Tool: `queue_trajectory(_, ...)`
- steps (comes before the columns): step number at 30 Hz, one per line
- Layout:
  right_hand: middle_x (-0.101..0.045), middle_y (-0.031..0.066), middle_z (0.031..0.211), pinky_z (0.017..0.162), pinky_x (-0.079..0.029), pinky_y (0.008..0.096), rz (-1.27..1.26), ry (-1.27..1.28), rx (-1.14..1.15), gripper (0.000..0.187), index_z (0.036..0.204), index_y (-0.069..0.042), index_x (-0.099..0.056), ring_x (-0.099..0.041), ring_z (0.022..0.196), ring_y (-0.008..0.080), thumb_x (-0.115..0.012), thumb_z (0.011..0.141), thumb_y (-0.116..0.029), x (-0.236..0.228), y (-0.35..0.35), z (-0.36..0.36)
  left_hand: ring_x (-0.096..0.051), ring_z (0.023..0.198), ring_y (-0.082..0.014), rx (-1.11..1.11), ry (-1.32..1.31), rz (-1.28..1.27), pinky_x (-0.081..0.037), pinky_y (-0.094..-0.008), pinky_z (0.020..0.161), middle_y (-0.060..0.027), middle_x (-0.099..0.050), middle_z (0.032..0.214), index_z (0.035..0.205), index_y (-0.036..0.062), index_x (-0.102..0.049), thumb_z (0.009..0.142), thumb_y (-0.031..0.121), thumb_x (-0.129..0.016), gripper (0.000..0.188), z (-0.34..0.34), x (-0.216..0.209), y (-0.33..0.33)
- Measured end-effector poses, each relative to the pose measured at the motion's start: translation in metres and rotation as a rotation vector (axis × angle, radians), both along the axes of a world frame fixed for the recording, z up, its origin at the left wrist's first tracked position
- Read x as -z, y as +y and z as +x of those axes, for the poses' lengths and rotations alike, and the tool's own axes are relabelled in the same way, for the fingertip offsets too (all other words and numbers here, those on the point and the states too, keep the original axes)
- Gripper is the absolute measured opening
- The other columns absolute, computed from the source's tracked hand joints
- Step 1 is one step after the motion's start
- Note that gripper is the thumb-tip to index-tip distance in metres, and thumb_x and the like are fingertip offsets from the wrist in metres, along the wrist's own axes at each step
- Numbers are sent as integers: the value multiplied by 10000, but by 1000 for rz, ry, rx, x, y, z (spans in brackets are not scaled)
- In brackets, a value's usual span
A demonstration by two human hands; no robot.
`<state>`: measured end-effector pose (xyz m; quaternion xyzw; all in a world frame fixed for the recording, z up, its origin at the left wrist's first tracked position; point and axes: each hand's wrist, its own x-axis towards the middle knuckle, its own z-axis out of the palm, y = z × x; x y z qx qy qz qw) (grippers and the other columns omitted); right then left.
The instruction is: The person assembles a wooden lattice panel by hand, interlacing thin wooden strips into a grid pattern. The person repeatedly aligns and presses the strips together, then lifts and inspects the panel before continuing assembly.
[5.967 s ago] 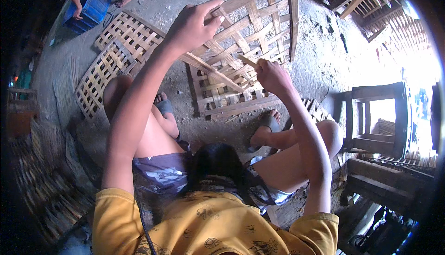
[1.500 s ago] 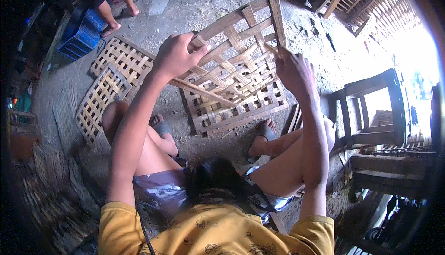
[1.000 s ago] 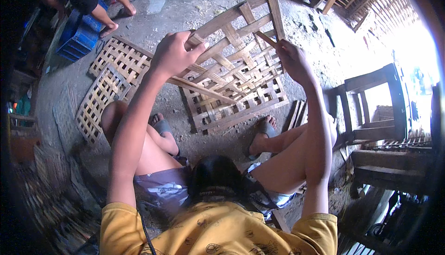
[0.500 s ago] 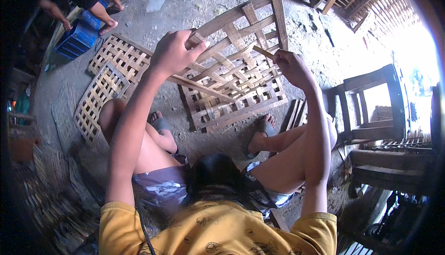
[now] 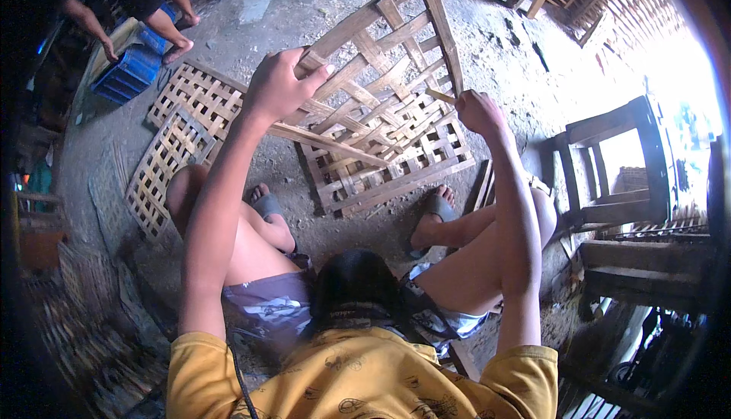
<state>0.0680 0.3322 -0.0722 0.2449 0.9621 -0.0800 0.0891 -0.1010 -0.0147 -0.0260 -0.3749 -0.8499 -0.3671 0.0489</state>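
My left hand (image 5: 282, 88) grips the left edge of a raised, tilted woven bamboo panel (image 5: 442, 31) with a wooden frame. My right hand (image 5: 481, 111) is closed around a thin yellowish strip (image 5: 439, 96), whose tip points left toward the weave near the panel's right edge. Whether the strip touches the panel I cannot tell. Below, a second lattice panel (image 5: 411, 185) lies on the floor between my feet, partly covered by the raised one.
More lattice panels (image 5: 169, 162) lie at the left by my knee. Far left, another person's hand (image 5: 110, 50) is at a blue crate (image 5: 126, 73). A wooden stool-like frame (image 5: 617, 210) stands at the right, and loose slats (image 5: 485, 183) lie beside my right foot.
The raised panel has shifted slightly left and stands more upright. My right hand has moved slightly right and down with the strip, whose tip has moved right.
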Motion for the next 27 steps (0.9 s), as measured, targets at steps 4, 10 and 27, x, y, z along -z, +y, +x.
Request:
queue_trajectory(4, -756, 220, 970, 827, -579, 497, -206, 223, -24, 316, 1137, -50, -730, -754, 898, 376, -562, 1002, -281, -31, -14, 6, -766, 804, -352, 0, 15, -16, -581, -446, 730, -188, -764, 831, 915, 0, -743, 907, 382, -756, 382, 8, -7, 3)
queue_trajectory(10, -717, 201, 886, 778, -525, 462, -258, 294, -67, 345, 1109, -78, -698, -707, 851, 330, -546, 1052, -382, -22, -27, -1, -766, 802, -343, 28, -7, -50, -581, -442, 740, -170, -769, 831, 920, 2, -740, 920, 382, -744, 381, 12, -7, -2)
queue_trajectory(27, -634, 103, 816, 760, -484, 371, -364, 309, -146, 311, 1063, -41, -685, -578, 779, 196, -543, 1046, -317, -32, 4, 20, -762, 765, -317, 23, 15, -31, -568, -426, 707, -171, -758, 805, 903, 3, -744, 924, 387, -729, 385, 12, -5, 7)
